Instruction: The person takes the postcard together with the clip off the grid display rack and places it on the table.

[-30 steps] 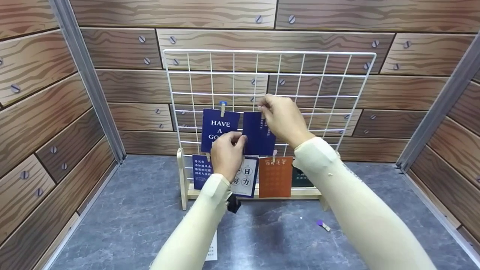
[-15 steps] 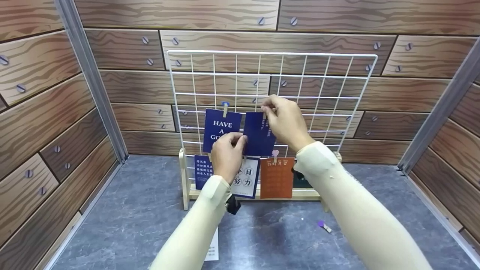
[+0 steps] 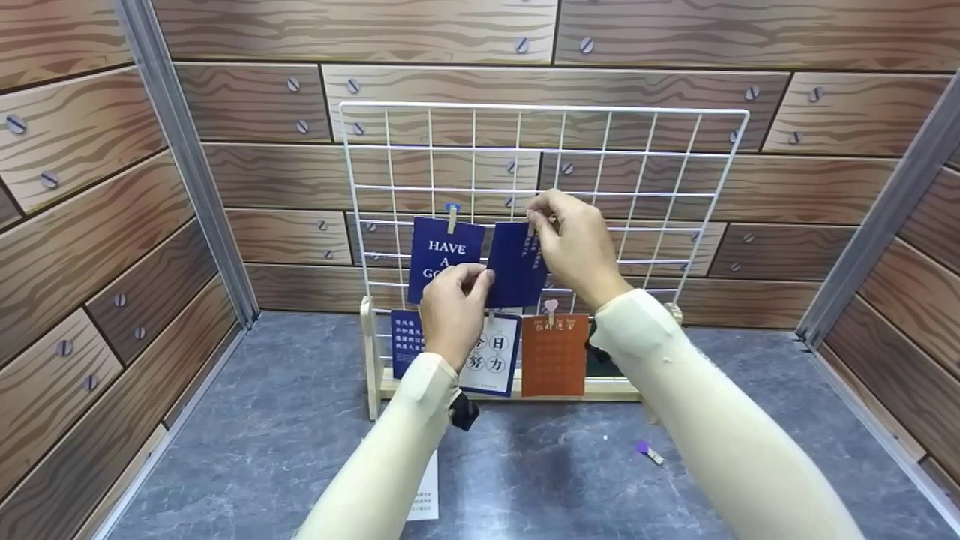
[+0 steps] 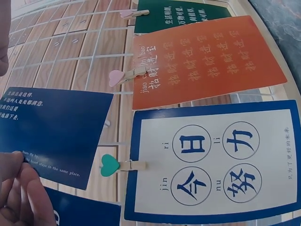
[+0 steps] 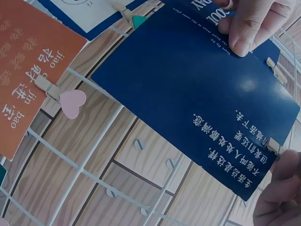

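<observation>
The left hand (image 3: 454, 311) pinches the dark-blue postcard (image 3: 512, 266) by its left edge, seemingly to steady it before the white wire grid (image 3: 544, 108), while the right hand (image 3: 576, 244) grips the wooden clothespin (image 5: 274, 145) on its top edge.

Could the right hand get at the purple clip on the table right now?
Probably not without letting go: the right hand pinches a clothespin at the edge of a blue card, though nothing covers the purple clip.

Held card (image 3: 514, 262) before the grid (image 3: 517, 151) (wall (image 3: 450, 84) behind), other cards (image 3: 553, 360) left and below
</observation>
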